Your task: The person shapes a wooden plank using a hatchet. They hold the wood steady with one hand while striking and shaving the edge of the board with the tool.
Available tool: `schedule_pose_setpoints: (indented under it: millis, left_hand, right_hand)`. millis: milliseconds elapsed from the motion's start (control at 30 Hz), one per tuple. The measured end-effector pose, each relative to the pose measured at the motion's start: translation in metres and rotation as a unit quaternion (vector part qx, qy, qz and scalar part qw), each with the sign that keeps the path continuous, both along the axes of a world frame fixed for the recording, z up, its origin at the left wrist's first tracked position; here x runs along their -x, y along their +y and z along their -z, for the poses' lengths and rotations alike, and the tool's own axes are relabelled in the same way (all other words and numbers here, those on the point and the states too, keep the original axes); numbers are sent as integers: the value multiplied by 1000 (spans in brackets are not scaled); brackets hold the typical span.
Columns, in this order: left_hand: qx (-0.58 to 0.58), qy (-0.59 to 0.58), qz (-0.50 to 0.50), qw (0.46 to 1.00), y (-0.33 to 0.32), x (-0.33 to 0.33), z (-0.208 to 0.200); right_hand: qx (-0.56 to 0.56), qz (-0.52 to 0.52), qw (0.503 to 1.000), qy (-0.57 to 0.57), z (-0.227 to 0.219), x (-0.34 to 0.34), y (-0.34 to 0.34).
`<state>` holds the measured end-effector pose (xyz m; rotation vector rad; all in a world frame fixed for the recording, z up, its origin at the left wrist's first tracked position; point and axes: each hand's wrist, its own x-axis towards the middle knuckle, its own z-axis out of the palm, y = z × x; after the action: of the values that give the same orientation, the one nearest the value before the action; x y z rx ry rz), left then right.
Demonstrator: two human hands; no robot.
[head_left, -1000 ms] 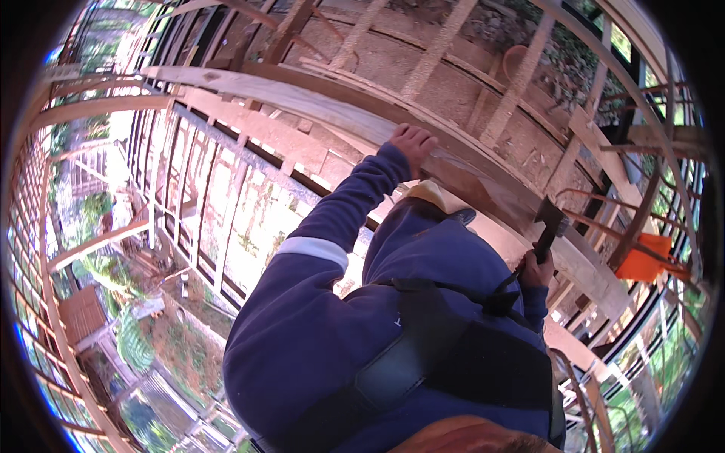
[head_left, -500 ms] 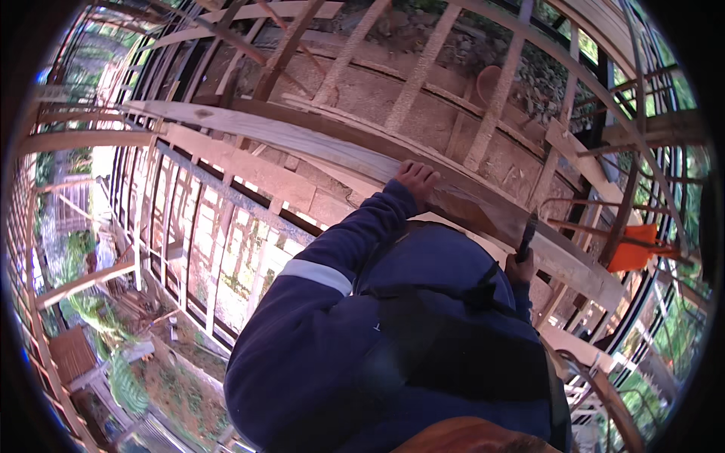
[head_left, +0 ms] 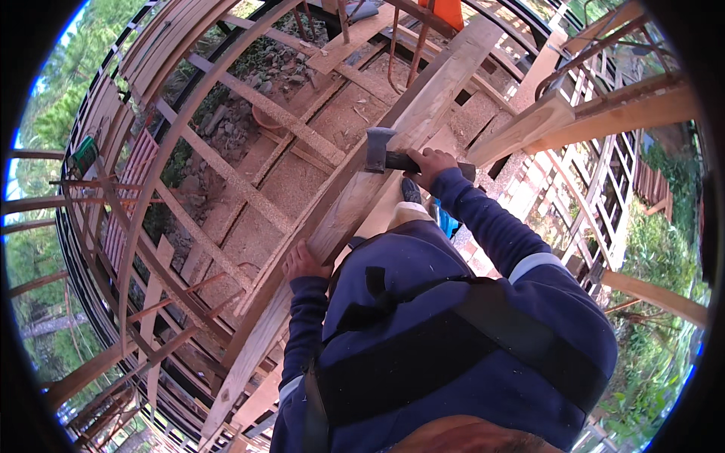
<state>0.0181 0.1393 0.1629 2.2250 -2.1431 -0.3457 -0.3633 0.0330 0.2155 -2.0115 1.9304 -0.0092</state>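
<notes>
A long, thick wooden beam (head_left: 343, 230) runs diagonally from the lower left to the upper right in front of my body. My left hand (head_left: 303, 264) grips the beam, fingers over its top and far side. In my right hand (head_left: 433, 164) is a hatchet (head_left: 377, 148), its dark handle in my closed fingers. The grey hatchet head lies over the beam's upper surface, farther along than my left hand; whether the blade touches the wood I cannot tell. The tail of the handle sticks out to the right of my fist.
A lattice of timber joists (head_left: 260, 198) spreads beyond the beam, with stony ground below through the gaps. Stacked boards (head_left: 170, 41) lie at the far left. An orange cloth-like item (head_left: 438, 11) hangs at the top. A boot tip (head_left: 411, 190) shows beside the beam, near a blue object (head_left: 445, 220).
My view has turned, so the beam slants the other way in the picture. The hatchet has come from beside the beam to over it. My left hand remains on the beam.
</notes>
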Motion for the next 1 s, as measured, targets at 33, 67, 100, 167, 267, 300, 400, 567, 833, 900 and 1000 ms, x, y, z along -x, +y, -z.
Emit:
schedule_pose_setpoints:
  millis: [33,67,100,167,267,300,400,567,833,900,1000]
  left_hand:
    - [7,-2,17,1000,-1,1,-3]
    - [2,4,9,1000,-1,3,-6]
    - [-7,8,-3,1000,1,4,-9]
    - [-3,0,9,1000,-1,2,-6]
    - [-9,6,1,1000,-2,1,-1]
    - [-10,6,1,1000,-2,1,1]
    - [-6,1,6,1000,-1,0,-3]
    - [33,33,24,999,5,-5,-1]
    - [34,16,7,999,0,7,-6]
    - [24,7,11,1000,10,-2,-4]
    - [52,27,7,998,0,5,2]
  right_hand:
    - [30,9,999,37,-6,-1,7]
    - [36,26,998,36,-5,0,11]
    - [11,34,999,29,0,0,16]
    - [-11,52,998,20,12,-2,25]
    - [-27,84,994,-57,10,-11,35]
    - [-28,86,994,-60,4,-18,40]
    - [-9,-35,987,-156,-18,-47,63]
    - [140,-221,929,-261,-59,-80,66]
    - [-90,156,984,-1,-11,24,9]
    - [-52,120,989,-64,-20,-1,15]
    - [35,-91,984,-152,-41,-59,32]
